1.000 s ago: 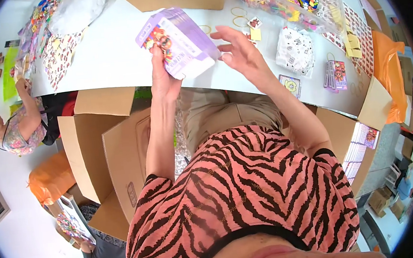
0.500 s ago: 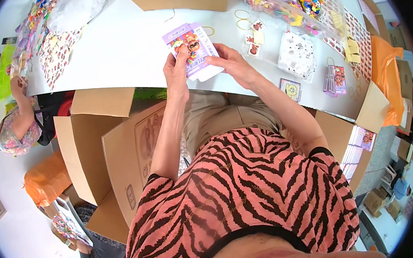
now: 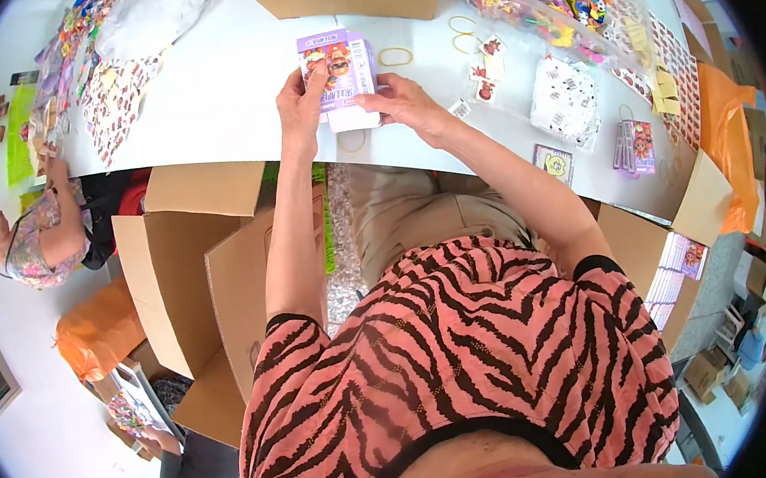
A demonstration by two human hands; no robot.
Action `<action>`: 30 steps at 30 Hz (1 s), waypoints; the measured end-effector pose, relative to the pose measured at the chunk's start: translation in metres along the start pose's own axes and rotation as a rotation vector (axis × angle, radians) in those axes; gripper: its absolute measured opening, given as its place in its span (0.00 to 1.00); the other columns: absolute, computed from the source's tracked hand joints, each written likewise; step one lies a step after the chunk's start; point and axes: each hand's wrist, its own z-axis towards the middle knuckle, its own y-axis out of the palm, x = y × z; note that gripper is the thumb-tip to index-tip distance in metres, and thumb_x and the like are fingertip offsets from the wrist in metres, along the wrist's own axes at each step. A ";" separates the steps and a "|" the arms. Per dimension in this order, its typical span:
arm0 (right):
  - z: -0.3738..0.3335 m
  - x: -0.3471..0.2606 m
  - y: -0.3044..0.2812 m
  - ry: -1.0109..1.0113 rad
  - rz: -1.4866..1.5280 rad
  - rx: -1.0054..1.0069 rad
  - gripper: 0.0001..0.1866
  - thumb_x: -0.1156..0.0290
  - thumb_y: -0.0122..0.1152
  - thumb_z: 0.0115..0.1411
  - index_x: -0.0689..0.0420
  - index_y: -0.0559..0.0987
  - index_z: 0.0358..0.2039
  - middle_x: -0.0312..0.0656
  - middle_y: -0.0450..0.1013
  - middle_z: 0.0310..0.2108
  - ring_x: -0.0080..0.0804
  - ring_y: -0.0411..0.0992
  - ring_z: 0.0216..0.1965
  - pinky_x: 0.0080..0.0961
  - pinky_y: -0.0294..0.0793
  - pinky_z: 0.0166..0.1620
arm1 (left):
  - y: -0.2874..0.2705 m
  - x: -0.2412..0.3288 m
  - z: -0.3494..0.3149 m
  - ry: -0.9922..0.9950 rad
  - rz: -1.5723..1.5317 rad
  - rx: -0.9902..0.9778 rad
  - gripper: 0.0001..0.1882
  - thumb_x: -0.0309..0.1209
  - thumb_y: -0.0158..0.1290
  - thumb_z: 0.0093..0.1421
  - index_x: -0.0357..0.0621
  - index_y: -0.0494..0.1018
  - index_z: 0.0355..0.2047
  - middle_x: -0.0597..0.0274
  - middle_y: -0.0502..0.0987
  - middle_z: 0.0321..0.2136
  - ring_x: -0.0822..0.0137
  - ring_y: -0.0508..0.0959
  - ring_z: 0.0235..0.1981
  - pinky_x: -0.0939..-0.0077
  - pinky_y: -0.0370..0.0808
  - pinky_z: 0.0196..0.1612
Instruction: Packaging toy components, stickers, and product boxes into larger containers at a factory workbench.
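Note:
A small purple-and-white carton (image 3: 342,65) with cartoon figures on its front is held upright over the near edge of the table, gripped on both sides. My left hand (image 3: 301,111) is closed around its left side, thumb across the printed front. My right hand (image 3: 410,107) pinches the lower right side, its thumb on the front near the bottom. A white flap or panel (image 3: 352,119) shows at the carton's lower end. Just right of the carton lies a yellow rubber band (image 3: 395,48). The fingers behind the carton are hidden.
Right on the table are a bag of white packets (image 3: 565,100), small cards (image 3: 487,68), a stack of purple cartons (image 3: 635,146) and a clear bin (image 3: 532,15) of colourful trinkets. An open cardboard box (image 3: 173,285) stands left of my legs. Another person (image 3: 40,223) works at far left.
Both hands have shifted left with the carton, which now stands straighter. The view has turned slightly, and a small white label to the right of my right hand has come into sight.

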 end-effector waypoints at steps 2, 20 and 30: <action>-0.001 -0.008 -0.007 -0.014 -0.121 0.019 0.40 0.54 0.66 0.50 0.68 0.62 0.54 0.50 0.69 0.45 0.29 0.69 0.44 0.25 0.70 0.45 | 0.000 0.004 -0.003 0.005 0.006 -0.031 0.26 0.43 0.53 0.59 0.30 0.69 0.45 0.58 0.75 0.35 0.74 0.73 0.35 0.79 0.71 0.38; 0.040 -0.016 -0.021 -1.302 -1.179 0.286 0.26 0.84 0.59 0.40 0.53 0.72 0.43 0.42 0.66 0.45 0.44 0.66 0.50 0.39 0.67 0.57 | -0.024 0.015 -0.022 -0.001 -0.308 -0.103 0.24 0.28 0.54 0.56 0.36 0.64 0.52 0.54 0.69 0.49 0.65 0.70 0.50 0.69 0.69 0.52; 0.041 -0.001 -0.015 -0.844 -1.183 0.355 0.35 0.89 0.52 0.44 0.50 0.65 0.55 0.47 0.55 0.59 0.49 0.57 0.59 0.37 0.67 0.56 | 0.000 -0.020 -0.018 0.363 0.000 0.056 0.25 0.22 0.55 0.52 0.32 0.64 0.51 0.52 0.70 0.47 0.66 0.71 0.47 0.73 0.69 0.49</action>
